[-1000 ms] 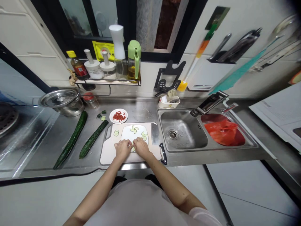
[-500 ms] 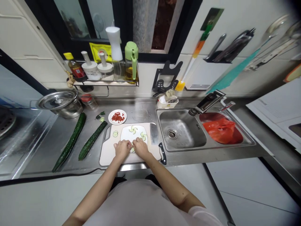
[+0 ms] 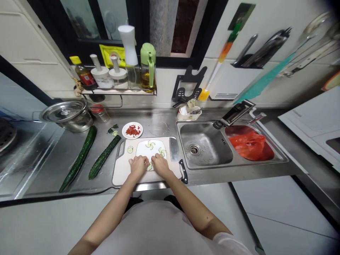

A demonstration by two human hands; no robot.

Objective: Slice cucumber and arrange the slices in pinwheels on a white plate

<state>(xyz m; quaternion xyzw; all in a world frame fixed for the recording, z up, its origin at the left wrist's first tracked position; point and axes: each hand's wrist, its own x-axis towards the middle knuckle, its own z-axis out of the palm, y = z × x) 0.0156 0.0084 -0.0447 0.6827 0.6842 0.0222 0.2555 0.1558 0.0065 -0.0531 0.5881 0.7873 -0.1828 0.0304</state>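
Observation:
A white plate [image 3: 143, 148] lies on the pale cutting board [image 3: 122, 171], bearing curved cucumber slices [image 3: 150, 145] fanned like pinwheels at its top, right and lower edge. Over the plate's lower left, my left hand [image 3: 138, 166] has its fingertips pinched together; what is in them is too small to tell. Just across from it, my right hand [image 3: 160, 165] is curled with its fingertips down on the plate, their contents hidden. Lower slices [image 3: 150, 166] show between both hands. A few round slices [image 3: 130, 149] sit on the board's left, and a knife [image 3: 183, 171] lies along its right side.
Two cucumbers [image 3: 79, 159] lie left of the board. Behind it stands a small plate [image 3: 124, 133] of chopped red pieces. A steel sink [image 3: 207, 145] is on the right, a lidded pot [image 3: 79, 120] at back left. Condiments line a wall rack [image 3: 117, 92].
My right hand's fingertips have drawn slightly right, widening the gap to my left hand and showing more of the lower slices. My left hand stays nearly in place.

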